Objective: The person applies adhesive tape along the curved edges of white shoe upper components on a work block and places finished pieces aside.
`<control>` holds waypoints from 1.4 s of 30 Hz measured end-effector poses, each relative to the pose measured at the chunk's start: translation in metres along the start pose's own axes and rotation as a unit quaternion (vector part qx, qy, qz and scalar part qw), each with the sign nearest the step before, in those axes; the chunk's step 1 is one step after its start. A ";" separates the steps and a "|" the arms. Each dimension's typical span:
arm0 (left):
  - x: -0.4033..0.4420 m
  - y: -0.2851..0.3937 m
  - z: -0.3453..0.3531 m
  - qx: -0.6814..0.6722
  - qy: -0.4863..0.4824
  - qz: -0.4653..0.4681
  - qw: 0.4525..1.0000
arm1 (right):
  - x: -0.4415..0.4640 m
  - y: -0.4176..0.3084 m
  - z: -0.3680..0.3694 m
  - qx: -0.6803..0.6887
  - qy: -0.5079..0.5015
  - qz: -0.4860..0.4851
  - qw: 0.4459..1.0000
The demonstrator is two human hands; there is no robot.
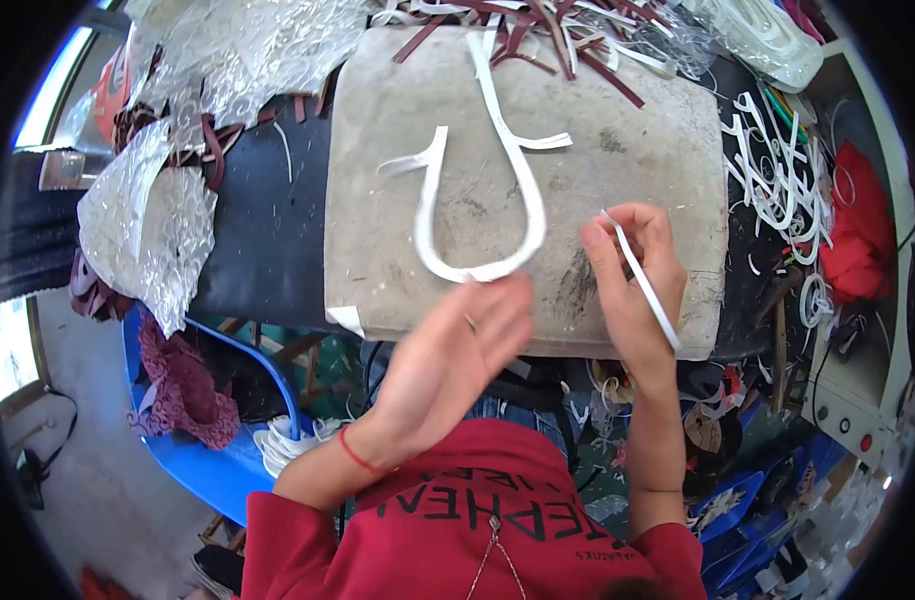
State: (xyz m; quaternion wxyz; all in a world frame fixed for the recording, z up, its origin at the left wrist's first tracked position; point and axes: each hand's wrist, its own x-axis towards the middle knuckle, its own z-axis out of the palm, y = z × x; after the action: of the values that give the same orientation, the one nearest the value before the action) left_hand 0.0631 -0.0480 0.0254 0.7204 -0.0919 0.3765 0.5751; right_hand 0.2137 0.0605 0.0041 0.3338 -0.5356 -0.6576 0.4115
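Note:
A long white strip (529,190) lies in a U-shaped curve on the worn grey board (378,230), with short ends splaying off both of its arms. My left hand (453,360) is at the bottom of that curve, fingers stretched out and slightly blurred. Whether its fingertips touch the strip I cannot tell. Over the board's right side, my right hand (643,285) pinches a thin white strip (658,308) between thumb and fingers. The strip hangs down across the palm toward the wrist.
Brown and white strip scraps (553,35) are heaped along the board's far edge. Crumpled clear plastic (148,220) lies at left. White strips (778,180) pile up at right beside red cloth (858,230). A blue chair (193,465) stands below left.

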 end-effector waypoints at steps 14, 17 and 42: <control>0.025 0.000 -0.036 0.778 -0.119 0.453 0.419 | 0.006 0.016 -0.016 -0.177 0.027 -0.116 0.977; 0.022 0.001 -0.032 0.747 -0.071 0.496 0.438 | 0.020 -0.001 -0.045 -0.154 0.068 -0.080 0.983; 0.012 0.029 -0.057 0.871 -0.034 0.404 0.278 | 0.062 -0.046 0.043 -0.202 -0.344 -0.204 0.894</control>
State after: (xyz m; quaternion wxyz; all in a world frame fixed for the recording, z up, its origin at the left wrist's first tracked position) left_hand 0.0131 -0.0614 -0.0137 0.0600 0.7735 0.6182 0.1263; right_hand 0.1435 0.1095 0.0270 0.0479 -0.2712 -0.8950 0.3508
